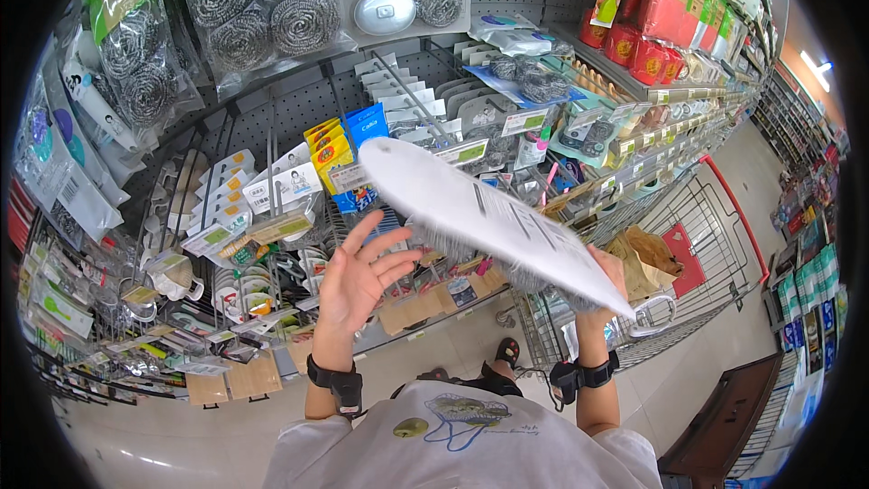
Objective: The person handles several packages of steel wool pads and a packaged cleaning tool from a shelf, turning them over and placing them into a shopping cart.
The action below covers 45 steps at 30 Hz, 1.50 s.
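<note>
A long white backing card [489,217] with printed lines and a hang hole is tilted in front of my chest. Grey steel wool scourers [468,251] show along its lower side. The fingers of my right hand [604,278] grip the card's right end, partly hidden behind it. Just left of the card, my left hand [363,278] is raised with the palm up and the fingers spread, holding nothing. Beyond the card, small blue and yellow packets [346,142] and rows of white carded goods [400,92] hang on pegs.
Packs of steel wool scourers [268,10] and a carded ladle [385,7] hang at the top. To my right stands a wire shopping cart [719,244] with a brown paper bag [641,258] inside. Price-tag holders [285,221] jut from the peg ends. A brown bin-like box [726,414] sits at lower right.
</note>
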Each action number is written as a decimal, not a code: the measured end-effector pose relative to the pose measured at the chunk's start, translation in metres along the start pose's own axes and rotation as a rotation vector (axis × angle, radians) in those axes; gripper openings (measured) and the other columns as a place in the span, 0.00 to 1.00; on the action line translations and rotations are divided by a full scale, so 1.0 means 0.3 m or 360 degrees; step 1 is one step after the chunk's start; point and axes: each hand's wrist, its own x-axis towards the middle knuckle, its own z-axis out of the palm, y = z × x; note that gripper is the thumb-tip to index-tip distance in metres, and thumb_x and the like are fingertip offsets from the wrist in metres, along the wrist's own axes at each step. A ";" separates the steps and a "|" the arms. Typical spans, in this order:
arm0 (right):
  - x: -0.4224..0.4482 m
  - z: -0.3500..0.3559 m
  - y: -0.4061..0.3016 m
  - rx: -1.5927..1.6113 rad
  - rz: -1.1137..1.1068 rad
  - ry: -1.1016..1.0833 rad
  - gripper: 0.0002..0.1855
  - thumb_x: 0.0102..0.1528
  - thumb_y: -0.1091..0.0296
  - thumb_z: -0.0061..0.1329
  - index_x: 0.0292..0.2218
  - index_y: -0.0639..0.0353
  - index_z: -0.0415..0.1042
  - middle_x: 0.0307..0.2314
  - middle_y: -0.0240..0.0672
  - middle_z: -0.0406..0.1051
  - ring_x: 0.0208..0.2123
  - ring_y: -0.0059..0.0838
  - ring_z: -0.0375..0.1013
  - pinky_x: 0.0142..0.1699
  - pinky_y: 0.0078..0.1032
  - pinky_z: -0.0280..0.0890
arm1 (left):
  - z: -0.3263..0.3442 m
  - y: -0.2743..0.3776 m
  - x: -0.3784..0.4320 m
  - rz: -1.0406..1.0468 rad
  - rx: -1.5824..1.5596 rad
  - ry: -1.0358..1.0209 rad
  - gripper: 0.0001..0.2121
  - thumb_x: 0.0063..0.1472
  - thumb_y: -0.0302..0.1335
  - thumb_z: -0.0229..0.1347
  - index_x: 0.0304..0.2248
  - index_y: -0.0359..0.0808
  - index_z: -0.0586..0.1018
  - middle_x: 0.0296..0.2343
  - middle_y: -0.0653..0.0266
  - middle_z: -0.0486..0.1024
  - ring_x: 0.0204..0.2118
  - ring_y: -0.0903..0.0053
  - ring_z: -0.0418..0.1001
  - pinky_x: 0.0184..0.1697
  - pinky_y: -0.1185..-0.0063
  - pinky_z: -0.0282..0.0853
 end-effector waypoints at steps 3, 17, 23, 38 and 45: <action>0.017 -0.048 0.006 -0.0253 -0.0341 -0.0119 0.13 0.44 0.78 0.44 0.36 0.65 0.65 0.32 0.45 0.68 0.34 0.36 0.67 0.39 0.27 0.62 | 0.015 -0.023 -0.010 -0.0110 0.0065 -0.0013 0.30 0.53 0.44 0.47 0.50 0.33 0.55 0.45 0.53 0.61 0.47 0.62 0.62 0.48 0.66 0.57; -0.031 -0.040 -0.033 -0.0292 -0.0671 -0.0225 0.14 0.41 0.80 0.47 0.34 0.64 0.66 0.31 0.46 0.67 0.31 0.42 0.68 0.33 0.28 0.65 | -0.067 -0.039 -0.056 -0.0132 -0.0299 -0.0301 0.34 0.43 0.39 0.56 0.49 0.34 0.58 0.47 0.60 0.59 0.50 0.67 0.57 0.51 0.68 0.52; -0.052 -0.047 -0.037 -0.0396 -0.0744 -0.0278 0.15 0.41 0.80 0.47 0.35 0.61 0.66 0.33 0.44 0.66 0.33 0.42 0.67 0.35 0.29 0.65 | -0.091 -0.073 -0.068 0.0045 -0.0386 -0.0365 0.33 0.41 0.33 0.55 0.48 0.32 0.59 0.44 0.58 0.62 0.48 0.66 0.59 0.50 0.70 0.54; -0.115 -0.127 -0.033 -0.0630 -0.0647 -0.0215 0.18 0.39 0.83 0.48 0.35 0.58 0.65 0.36 0.41 0.65 0.37 0.41 0.65 0.38 0.30 0.63 | -0.091 -0.143 -0.001 -0.0087 -0.0473 -0.0150 0.33 0.35 0.26 0.51 0.46 0.27 0.59 0.43 0.52 0.63 0.44 0.61 0.63 0.47 0.69 0.59; -0.131 -0.232 -0.021 -0.0701 -0.0320 -0.0141 0.09 0.44 0.76 0.46 0.31 0.62 0.65 0.35 0.43 0.66 0.38 0.43 0.65 0.42 0.33 0.60 | -0.062 -0.242 0.073 -0.0464 -0.0340 -0.0274 0.34 0.40 0.34 0.55 0.48 0.30 0.58 0.45 0.55 0.61 0.45 0.63 0.62 0.48 0.69 0.58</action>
